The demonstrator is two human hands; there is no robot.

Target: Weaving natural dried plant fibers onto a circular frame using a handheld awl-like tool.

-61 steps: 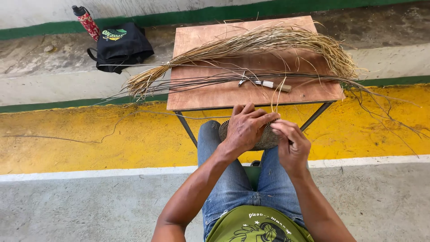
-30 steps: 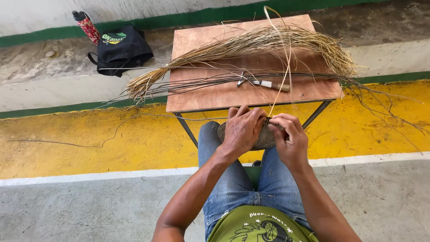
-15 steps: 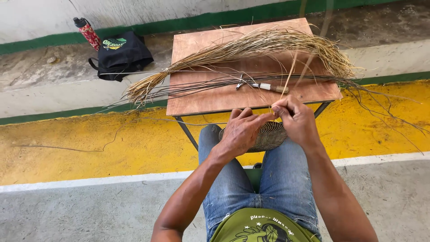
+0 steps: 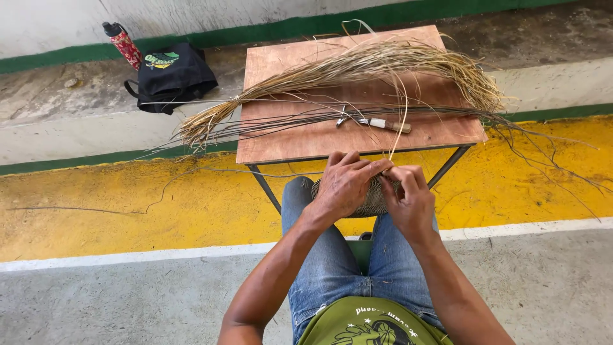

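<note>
I have a small woven piece (image 4: 369,199) resting on my knees, just in front of the near edge of the wooden table (image 4: 300,137). My left hand (image 4: 341,185) lies over it with the fingers curled down and pressed together, clamping the weave flat against my thigh. My right hand (image 4: 407,198) sits right beside it, thumb and fingers pinched on one pale strand (image 4: 401,115) that rises from the weave and arcs up over the table. To do this well I judge I should keep the left hand's grip firm so the finished rows do not slacken, hold the strand close to where it leaves the weave, and draw it with even tension so it neither kinks nor splits. On the table behind lies a long bundle of dry straw-coloured fibres (image 4: 357,67), tied near its left end, with thin dark stalks (image 4: 287,118) under it and a small knife with a wooden handle (image 4: 377,122) near the front edge. Loose ends hang off the table's right side, near the strand's path, and could snag it. Further off, by the wall, sit a black bag (image 4: 171,78) and a red bottle (image 4: 124,45), well clear of my work.
</note>
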